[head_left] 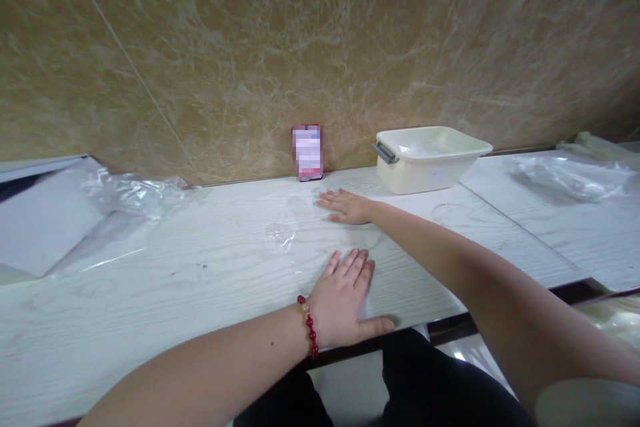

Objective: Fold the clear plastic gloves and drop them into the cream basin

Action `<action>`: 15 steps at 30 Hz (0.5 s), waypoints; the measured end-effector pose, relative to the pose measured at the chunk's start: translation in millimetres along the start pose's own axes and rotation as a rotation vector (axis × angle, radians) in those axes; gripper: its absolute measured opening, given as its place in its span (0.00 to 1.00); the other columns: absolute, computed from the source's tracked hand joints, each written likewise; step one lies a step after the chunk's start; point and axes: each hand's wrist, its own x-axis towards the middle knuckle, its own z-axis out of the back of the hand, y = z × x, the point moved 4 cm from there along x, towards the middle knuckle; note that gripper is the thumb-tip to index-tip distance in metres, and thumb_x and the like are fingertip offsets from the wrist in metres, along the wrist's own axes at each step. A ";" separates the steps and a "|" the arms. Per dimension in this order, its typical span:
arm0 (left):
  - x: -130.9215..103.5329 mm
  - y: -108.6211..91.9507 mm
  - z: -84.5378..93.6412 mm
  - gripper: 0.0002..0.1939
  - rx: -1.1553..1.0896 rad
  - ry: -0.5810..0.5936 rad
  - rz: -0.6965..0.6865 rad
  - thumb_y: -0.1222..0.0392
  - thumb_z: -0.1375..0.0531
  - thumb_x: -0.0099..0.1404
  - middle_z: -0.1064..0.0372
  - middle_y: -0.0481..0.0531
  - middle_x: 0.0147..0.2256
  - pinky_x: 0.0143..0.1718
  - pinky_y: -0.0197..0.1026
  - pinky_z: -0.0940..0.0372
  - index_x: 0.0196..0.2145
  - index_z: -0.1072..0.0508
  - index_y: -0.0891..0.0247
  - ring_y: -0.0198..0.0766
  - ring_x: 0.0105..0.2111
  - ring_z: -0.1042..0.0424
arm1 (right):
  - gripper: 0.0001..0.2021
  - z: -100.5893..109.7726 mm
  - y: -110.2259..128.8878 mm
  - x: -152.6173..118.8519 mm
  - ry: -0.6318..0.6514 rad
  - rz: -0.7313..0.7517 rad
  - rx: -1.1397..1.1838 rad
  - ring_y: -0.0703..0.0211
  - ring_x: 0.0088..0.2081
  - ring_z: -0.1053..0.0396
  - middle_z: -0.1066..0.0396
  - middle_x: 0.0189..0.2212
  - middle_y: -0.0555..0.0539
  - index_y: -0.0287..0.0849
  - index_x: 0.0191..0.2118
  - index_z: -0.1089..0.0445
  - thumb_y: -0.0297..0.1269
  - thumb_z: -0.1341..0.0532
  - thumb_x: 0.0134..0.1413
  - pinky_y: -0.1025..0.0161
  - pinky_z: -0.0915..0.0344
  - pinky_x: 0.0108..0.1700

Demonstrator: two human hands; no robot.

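My left hand (pixel 343 300), with a red bead bracelet (pixel 311 328) at the wrist, lies palm down near the front edge of the white wood-grain table (pixel 225 287). Its fingers are spread and it holds nothing. Farther back, my right hand (pixel 349 207) rests flat on the tabletop, fingers apart. Just beyond it a phone (pixel 309 153) with a lit, blurred screen leans upright against the wall. A thin piece of clear plastic (pixel 283 237) lies left of my hands.
A cream plastic tub (pixel 425 173) with a grey handle stands right of the phone. Crumpled clear plastic (pixel 575 177) lies at the far right. White sheets or packaging (pixel 55 220) and more clear plastic (pixel 145 195) are at the left. Brown marbled wall (pixel 240 73) rises behind.
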 end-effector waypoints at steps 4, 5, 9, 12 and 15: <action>-0.1 0.2 -0.3 0.43 -0.023 -0.009 0.000 0.35 0.65 0.54 0.64 0.64 0.58 0.54 0.52 0.68 0.56 0.56 0.73 0.48 0.57 0.68 | 0.30 -0.4 -13.1 6.5 -0.005 -0.020 0.015 0.55 0.59 0.66 0.66 0.59 0.47 0.44 0.59 0.61 0.53 0.60 0.53 0.52 0.68 0.57; 0.0 0.5 -0.3 0.43 -0.029 -0.015 0.000 0.35 0.65 0.54 0.64 0.64 0.58 0.54 0.52 0.67 0.56 0.56 0.73 0.48 0.57 0.68 | 0.30 -0.5 -16.9 8.3 -0.008 -0.031 0.021 0.55 0.59 0.67 0.66 0.59 0.47 0.44 0.59 0.61 0.53 0.60 0.53 0.53 0.68 0.57; 0.5 1.2 0.3 0.43 -0.048 -0.026 -0.001 0.35 0.63 0.54 0.63 0.64 0.58 0.54 0.53 0.65 0.56 0.56 0.73 0.49 0.57 0.66 | 0.32 -2.3 -31.8 15.7 -0.022 -0.095 0.038 0.54 0.59 0.68 0.66 0.59 0.46 0.43 0.59 0.63 0.55 0.60 0.51 0.52 0.69 0.57; 0.6 0.9 1.2 0.43 -0.060 -0.027 -0.005 0.35 0.62 0.54 0.63 0.65 0.58 0.54 0.54 0.65 0.56 0.57 0.72 0.49 0.57 0.66 | 0.32 -4.3 -39.2 20.3 -0.035 -0.133 0.044 0.53 0.59 0.68 0.65 0.59 0.47 0.44 0.59 0.62 0.55 0.59 0.50 0.51 0.68 0.57; -0.2 0.4 1.8 0.42 -0.063 -0.021 -0.010 0.35 0.62 0.54 0.64 0.63 0.58 0.54 0.54 0.66 0.57 0.59 0.70 0.48 0.57 0.66 | 0.30 -1.4 -44.8 21.4 -0.099 -0.210 0.065 0.54 0.59 0.67 0.63 0.59 0.46 0.42 0.59 0.61 0.52 0.60 0.53 0.51 0.67 0.57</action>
